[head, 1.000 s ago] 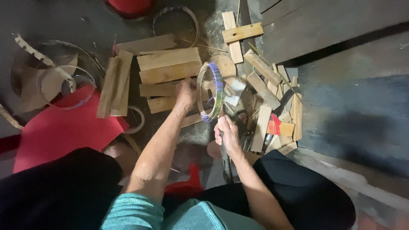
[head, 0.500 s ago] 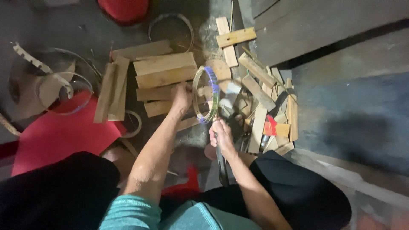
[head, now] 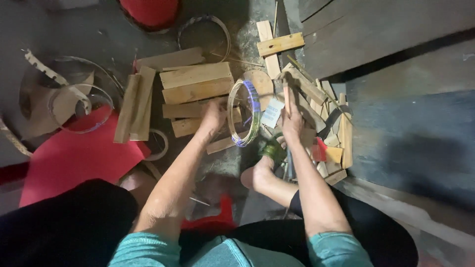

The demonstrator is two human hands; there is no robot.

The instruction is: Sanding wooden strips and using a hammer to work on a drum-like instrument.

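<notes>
My left hand grips the left rim of a round hoop, held upright on the floor. The hoop is thin and wrapped in blue, purple and green strips. My right hand reaches just right of the hoop into a heap of wood scraps, fingers closed round a thin brownish stick. A white card lies between the hoop and that hand. My bare foot rests below the hoop, next to a green roll.
Flat wooden blocks are stacked left of the hoop, with two planks beside them. A red sheet, loose strip rings, a red bucket and a red stool surround me. Dark boards lie at right.
My right hand has moved up and to the right, from beside the hoop's lower edge into the wood scraps. The left hand keeps the hoop upright, shifted slightly.
</notes>
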